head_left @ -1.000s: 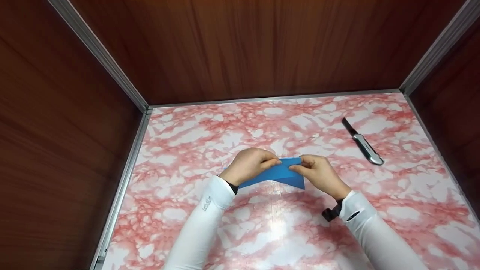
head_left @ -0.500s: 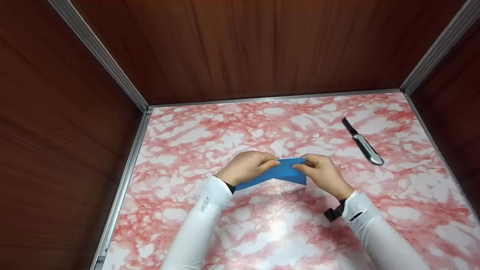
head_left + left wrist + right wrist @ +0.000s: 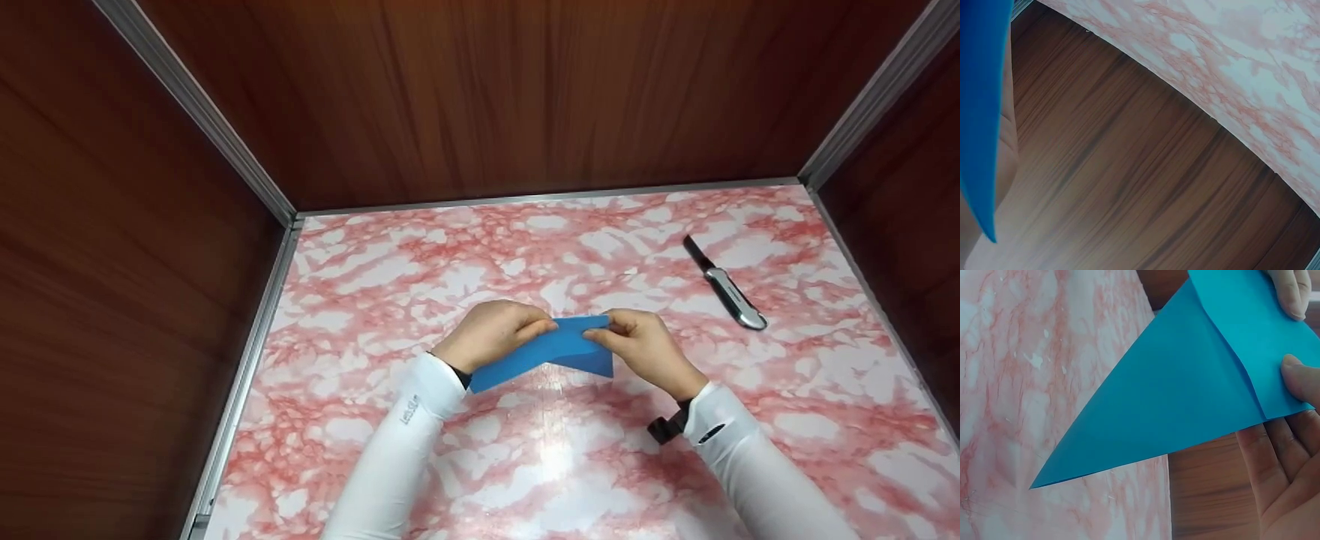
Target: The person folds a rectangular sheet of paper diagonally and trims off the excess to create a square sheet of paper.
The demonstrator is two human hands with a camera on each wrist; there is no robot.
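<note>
A folded sheet of blue paper (image 3: pixel 566 341) spans the space between both hands in the head view. My left hand (image 3: pixel 499 330) pinches its upper edge near the middle, thumb on the near face. At the right end my right hand (image 3: pixel 643 341) grips it between thumb and fingers. The right wrist view shows the blue paper (image 3: pixel 1157 388) with a flap folded over along its top and a pointed corner hanging down. There the right thumb (image 3: pixel 1300 379) presses on the flap, with the fingers behind the sheet. In the left wrist view the paper (image 3: pixel 982 112) covers part of the left palm.
A utility knife (image 3: pixel 726 289) with its dark blade out lies to the right, beyond the right hand. The pink-and-white marbled tabletop (image 3: pixel 420 262) is bounded by metal rails and brown wood-grain panels (image 3: pixel 480 97) at the back and sides.
The right hand has shifted slightly right along the paper. The paper's left part now hangs lower and shows more below the left hand. The knife has stayed put.
</note>
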